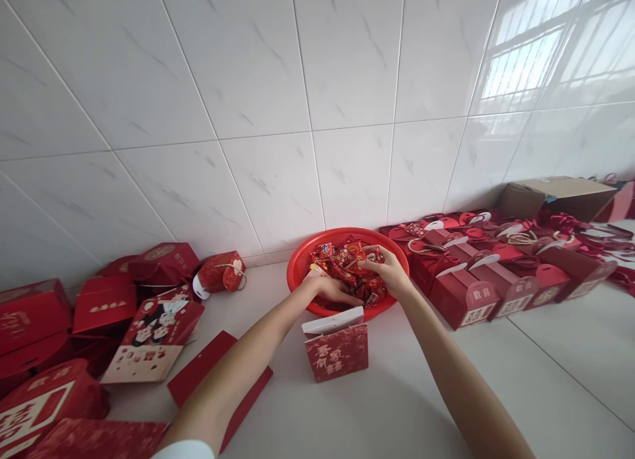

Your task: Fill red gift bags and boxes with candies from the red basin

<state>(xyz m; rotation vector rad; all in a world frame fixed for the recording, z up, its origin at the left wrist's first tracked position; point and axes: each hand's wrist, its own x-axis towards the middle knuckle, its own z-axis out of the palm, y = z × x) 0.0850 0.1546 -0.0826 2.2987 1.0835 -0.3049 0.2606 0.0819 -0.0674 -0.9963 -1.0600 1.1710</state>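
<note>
The wrapped packets (342,255) lie in the red basket (298,257) at the centre of the frame. Better to sort them lightly, wrists high above the upright box (338,356), which could tip. The left hand (331,289) has its fingers low among the packets, the right hand (389,268) half curled at one; whether either grips, I cannot tell. The box's inside is hidden.

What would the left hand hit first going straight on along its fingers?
Likely the red-wrapped packets just past the fingertips of the left hand, then the inner wall of the red basket; its height above the packets is hard to judge.
</note>
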